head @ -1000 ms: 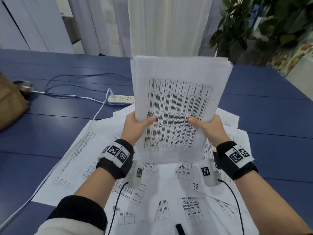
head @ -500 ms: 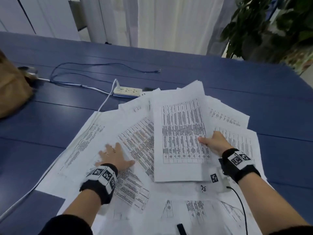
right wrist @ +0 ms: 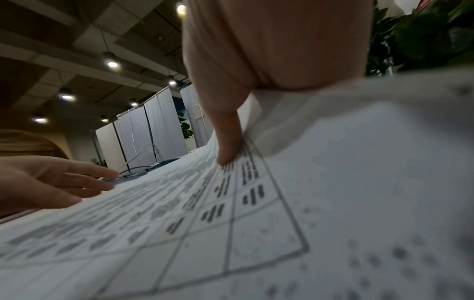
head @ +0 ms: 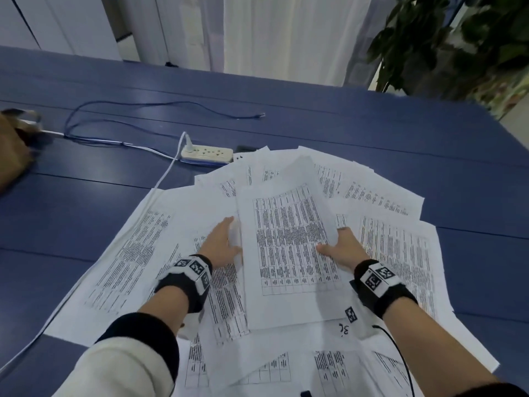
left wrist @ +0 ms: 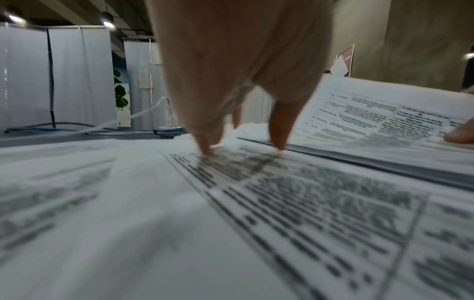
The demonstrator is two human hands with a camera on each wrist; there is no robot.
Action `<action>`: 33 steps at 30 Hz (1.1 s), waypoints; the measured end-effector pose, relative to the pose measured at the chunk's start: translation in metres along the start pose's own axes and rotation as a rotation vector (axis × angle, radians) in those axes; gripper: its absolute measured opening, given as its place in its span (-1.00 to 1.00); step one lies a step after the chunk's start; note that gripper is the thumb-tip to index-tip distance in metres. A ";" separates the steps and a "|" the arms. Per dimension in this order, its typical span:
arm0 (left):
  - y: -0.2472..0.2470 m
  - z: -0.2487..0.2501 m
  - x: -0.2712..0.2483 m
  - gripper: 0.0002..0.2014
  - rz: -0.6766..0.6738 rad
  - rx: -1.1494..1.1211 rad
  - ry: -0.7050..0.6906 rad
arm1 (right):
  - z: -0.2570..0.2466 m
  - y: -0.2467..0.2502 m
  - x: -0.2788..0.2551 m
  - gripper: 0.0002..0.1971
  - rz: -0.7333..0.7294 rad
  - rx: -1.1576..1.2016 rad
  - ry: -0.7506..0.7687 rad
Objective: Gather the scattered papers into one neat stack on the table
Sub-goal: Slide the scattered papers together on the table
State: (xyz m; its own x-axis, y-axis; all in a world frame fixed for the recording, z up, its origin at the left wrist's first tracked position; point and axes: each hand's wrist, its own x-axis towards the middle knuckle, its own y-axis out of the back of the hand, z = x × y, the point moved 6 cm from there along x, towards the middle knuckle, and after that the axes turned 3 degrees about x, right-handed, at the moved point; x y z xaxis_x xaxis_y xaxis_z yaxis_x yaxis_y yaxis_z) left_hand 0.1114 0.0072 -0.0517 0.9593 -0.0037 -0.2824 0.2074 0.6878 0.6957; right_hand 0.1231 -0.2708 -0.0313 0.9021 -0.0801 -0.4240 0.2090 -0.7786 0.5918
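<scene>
Blue table, white curtain, one plant; right hand pinches one stack, left hand flat on loose papers

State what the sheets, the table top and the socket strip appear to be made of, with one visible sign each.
Sheets: thin matt paper; the held bundle bends, printed tables.
Table top: probably painted wood; blue planks with seams, slight sheen.
Socket strip: likely hard plastic; smooth cream casing.

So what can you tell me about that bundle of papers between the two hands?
The bundle of papers is a thin stack of white sheets, the top one printed with a dense black table. It lies on the scattered papers on the blue table, its right side raised. The right hand pinches its right edge, thumb on top; the left hand lies flat beside its left edge.
</scene>
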 end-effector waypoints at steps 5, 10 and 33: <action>0.044 -0.065 -0.015 -0.06 0.224 0.280 0.505 | -0.002 0.004 -0.004 -0.45 0.100 -0.171 -0.003; 0.037 -0.068 -0.038 -0.02 0.231 0.177 0.633 | -0.011 -0.004 -0.008 -0.48 0.079 -0.123 0.011; 0.018 -0.035 -0.034 -0.53 0.264 -0.504 0.333 | 0.002 -0.019 -0.034 -0.60 -0.118 0.254 -0.073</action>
State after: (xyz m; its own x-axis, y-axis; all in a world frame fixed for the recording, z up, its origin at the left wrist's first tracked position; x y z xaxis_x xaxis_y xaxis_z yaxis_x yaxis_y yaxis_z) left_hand 0.0763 0.0451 -0.0521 0.8385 0.3804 -0.3902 -0.2191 0.8910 0.3977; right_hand 0.0880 -0.2540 -0.0294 0.8456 -0.0174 -0.5335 0.2010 -0.9155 0.3484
